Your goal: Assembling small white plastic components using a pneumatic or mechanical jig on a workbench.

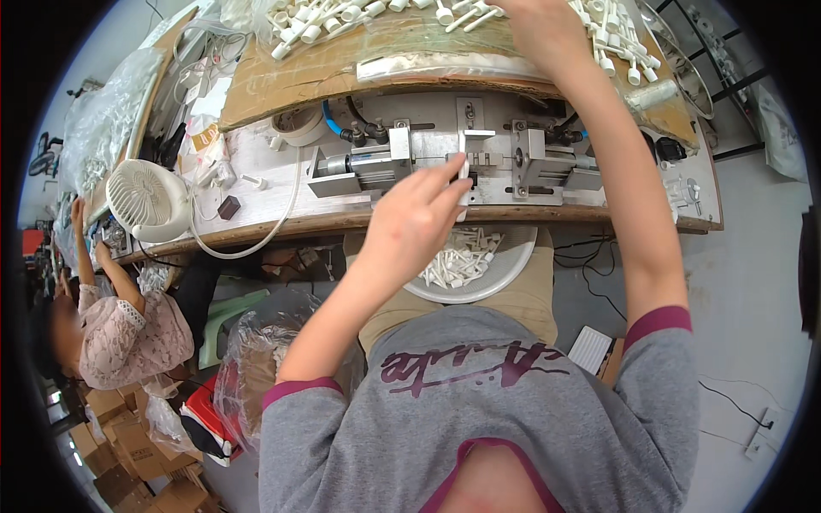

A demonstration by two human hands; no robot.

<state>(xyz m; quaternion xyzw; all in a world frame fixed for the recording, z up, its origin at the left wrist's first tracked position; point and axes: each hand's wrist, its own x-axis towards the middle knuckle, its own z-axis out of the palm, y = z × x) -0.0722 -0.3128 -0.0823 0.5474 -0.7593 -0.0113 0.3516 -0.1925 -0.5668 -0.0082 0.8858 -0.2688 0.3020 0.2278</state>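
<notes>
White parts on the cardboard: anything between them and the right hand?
Nothing visible. The right hand is over the cardboard, with white parts to both sides. The white strip at the near edge is behind the fingers. The fingertips reach the picture's top edge, so contact can't be told.

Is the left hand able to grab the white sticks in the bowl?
Probably yes: the bowl sits below the table edge, near the left hand, and nothing seems to cover the white sticks.

From my end I see white plastic parts, brown cardboard, silver fixture, blue hose, white fan, grey shirt with maroon trim.
</notes>
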